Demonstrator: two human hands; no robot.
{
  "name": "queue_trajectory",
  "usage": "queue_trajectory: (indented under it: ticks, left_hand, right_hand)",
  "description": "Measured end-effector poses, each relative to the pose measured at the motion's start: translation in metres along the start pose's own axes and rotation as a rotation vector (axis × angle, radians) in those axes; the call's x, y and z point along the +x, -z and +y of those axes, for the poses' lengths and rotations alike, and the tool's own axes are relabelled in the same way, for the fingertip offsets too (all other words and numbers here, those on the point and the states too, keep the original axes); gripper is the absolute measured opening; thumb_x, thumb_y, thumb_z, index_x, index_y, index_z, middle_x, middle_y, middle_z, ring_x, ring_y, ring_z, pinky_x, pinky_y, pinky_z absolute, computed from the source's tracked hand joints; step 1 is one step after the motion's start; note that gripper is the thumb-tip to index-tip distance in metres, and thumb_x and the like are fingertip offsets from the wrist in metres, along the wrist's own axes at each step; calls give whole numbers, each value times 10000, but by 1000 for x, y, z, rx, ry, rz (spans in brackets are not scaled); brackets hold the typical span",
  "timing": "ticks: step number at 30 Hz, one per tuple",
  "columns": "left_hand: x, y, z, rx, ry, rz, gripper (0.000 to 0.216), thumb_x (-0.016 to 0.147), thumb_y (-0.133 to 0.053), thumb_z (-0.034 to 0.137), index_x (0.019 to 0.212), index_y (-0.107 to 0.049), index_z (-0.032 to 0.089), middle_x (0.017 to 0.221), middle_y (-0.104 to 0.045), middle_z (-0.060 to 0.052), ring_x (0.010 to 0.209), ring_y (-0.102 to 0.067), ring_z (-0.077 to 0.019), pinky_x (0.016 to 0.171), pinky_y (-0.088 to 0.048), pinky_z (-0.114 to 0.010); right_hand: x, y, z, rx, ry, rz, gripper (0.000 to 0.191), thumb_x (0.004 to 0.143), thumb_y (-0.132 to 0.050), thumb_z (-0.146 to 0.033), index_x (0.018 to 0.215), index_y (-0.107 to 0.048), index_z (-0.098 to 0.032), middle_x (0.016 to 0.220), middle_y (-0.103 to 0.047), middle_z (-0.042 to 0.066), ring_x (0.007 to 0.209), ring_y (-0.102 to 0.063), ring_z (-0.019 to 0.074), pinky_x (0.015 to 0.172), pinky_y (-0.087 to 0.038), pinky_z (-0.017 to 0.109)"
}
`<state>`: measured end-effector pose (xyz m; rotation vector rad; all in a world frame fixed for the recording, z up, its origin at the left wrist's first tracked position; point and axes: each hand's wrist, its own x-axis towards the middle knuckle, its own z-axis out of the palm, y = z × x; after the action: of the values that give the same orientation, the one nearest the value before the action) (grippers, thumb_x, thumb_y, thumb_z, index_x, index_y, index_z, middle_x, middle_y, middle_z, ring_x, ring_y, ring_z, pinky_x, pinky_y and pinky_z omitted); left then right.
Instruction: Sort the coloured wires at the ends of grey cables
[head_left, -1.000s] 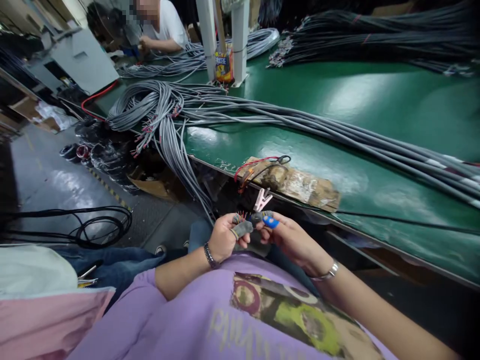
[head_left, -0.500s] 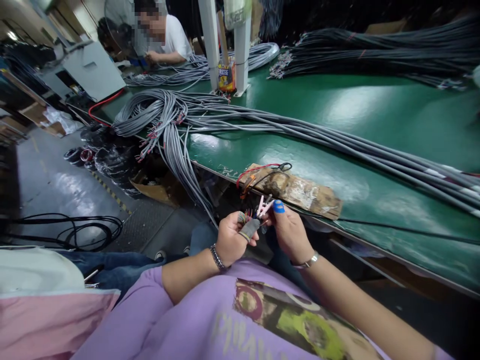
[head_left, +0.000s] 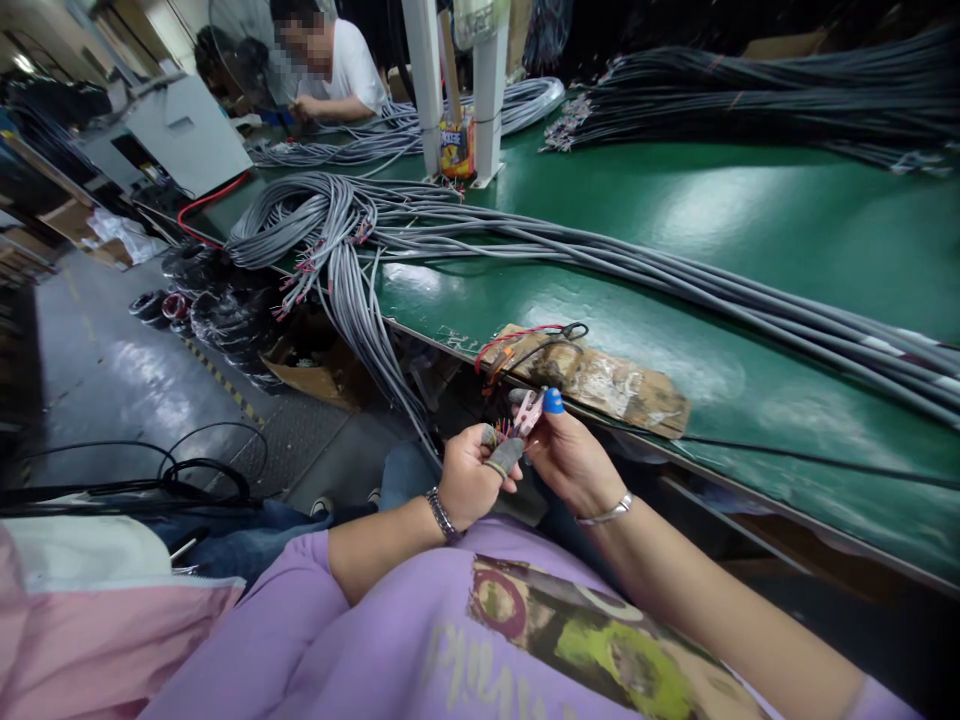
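My left hand [head_left: 469, 480] is closed in a fist around the end of a grey cable [head_left: 375, 350], whose small coloured wire ends [head_left: 501, 433] fan out above a grey finger cot on the thumb. My right hand [head_left: 566, 455] is closed on pink thread snips [head_left: 529, 410], with a blue finger cot on one fingertip, and the snips' tip is at the wire ends. Both hands are in front of my chest, just below the green table's edge [head_left: 450, 340].
Long bundles of grey cable [head_left: 600, 255] run across the green table, and several hang over its left edge. A brown cardboard scrap [head_left: 615, 385] with red and black wires lies at the near edge. A person in white [head_left: 337, 65] works at the far end. Black cable coils [head_left: 195, 470] lie on the floor.
My right hand has risen and turned, bringing the pink snips up to the wire ends in my left hand. The view shifted slightly.
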<state>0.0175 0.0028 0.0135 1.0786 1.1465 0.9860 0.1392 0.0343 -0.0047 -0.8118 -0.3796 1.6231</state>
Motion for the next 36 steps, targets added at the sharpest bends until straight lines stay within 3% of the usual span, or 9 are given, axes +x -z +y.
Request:
queue_trajectory:
  ticks: [6,17,22,28,32,36]
  left_hand:
    - [-2,1,-1,-29,7,7,394,718,-667,525,733,-532,156,539,-578,30,385,-505,-65,387,-414,-175]
    - [-5,12,-9,-128,30,-23,367,730,-689,482,765,-533,151,551,-595,33,382,-521,-66,378,-395,-161]
    - [-9,17,-5,-105,17,-6,395,719,-691,509,762,-529,151,557,-603,24,388,-521,-66,383,-396,-165]
    - [-6,19,-2,-79,-11,41,441,690,-690,559,775,-532,156,561,-602,28,395,-522,-69,396,-415,-176]
    - [-6,21,3,42,-88,58,390,735,-664,528,758,-539,159,571,-613,15,426,-545,-76,430,-442,-182]
    - [-3,24,6,244,-275,91,300,782,-640,462,769,-579,169,598,-628,-4,486,-577,-97,494,-470,-207]
  right_hand:
    - [-4,1,1,9,-31,-37,402,697,-715,-579,812,-709,-194,703,-654,12,610,-565,127,542,-500,239]
    - [-9,14,-10,-8,-216,-105,438,734,-643,-629,786,-678,-195,696,-662,13,574,-583,116,554,-515,226]
    - [-8,13,-13,-31,-227,-75,377,747,-662,-582,703,-644,-207,669,-662,7,558,-582,113,535,-502,218]
    - [-9,9,-15,-75,-216,-80,360,794,-623,-558,773,-687,-204,666,-657,14,544,-580,113,528,-510,216]
    - [-8,7,-17,-88,-195,-59,358,751,-678,-551,753,-700,-194,660,-665,15,545,-582,107,528,-514,207]
    - [-6,8,-17,-69,-192,-53,361,698,-727,-551,729,-700,-193,650,-667,7,546,-583,101,524,-508,201]
